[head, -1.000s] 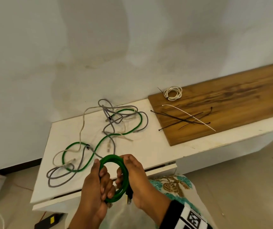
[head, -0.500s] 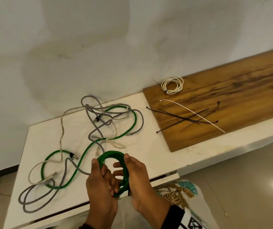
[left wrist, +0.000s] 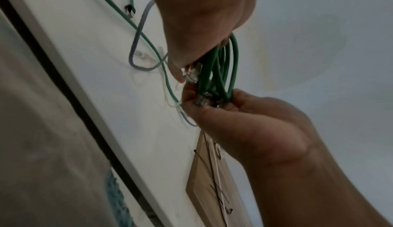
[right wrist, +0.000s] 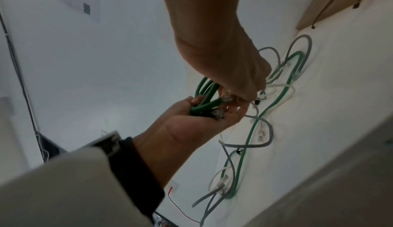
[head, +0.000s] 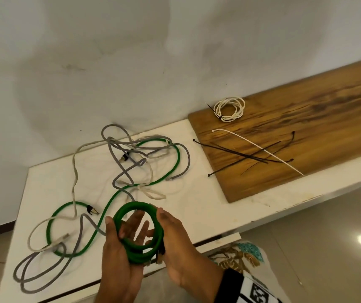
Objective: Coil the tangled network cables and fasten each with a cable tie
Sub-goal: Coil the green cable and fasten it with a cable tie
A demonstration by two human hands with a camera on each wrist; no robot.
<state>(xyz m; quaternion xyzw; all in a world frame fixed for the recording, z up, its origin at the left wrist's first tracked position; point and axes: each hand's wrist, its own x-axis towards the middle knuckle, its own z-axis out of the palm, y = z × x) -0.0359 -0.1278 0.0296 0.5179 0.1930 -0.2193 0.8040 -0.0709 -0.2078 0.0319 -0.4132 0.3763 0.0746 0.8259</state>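
A green network cable wound into a coil (head: pixel 138 207) sits between both hands above the white table's front edge. My left hand (head: pixel 120 246) holds its left side, thumb outside and fingers reaching through the ring. My right hand (head: pixel 175 235) grips the right side with its thumb on top. Both plugs hang at the coil's bottom (left wrist: pixel 192 75), (right wrist: pixel 219 112). A second green cable (head: pixel 176 158) lies loose on the table, tangled with a grey cable (head: pixel 118 171) and a beige cable (head: pixel 74 171). Several black cable ties (head: pixel 236 150) and one white tie (head: pixel 262 148) lie on a wooden board (head: pixel 306 127).
A small white cable coil (head: pixel 229 109), bound with a black tie, lies at the board's far left corner. The white table (head: pixel 197 215) stands against a wall. A patterned cloth (head: pixel 240 254) is below the table's front edge, with grey floor to the right.
The left hand's fingers were curled round the coil and now stretch through its ring. Both hands still hold the coil, and the head view has swung left.
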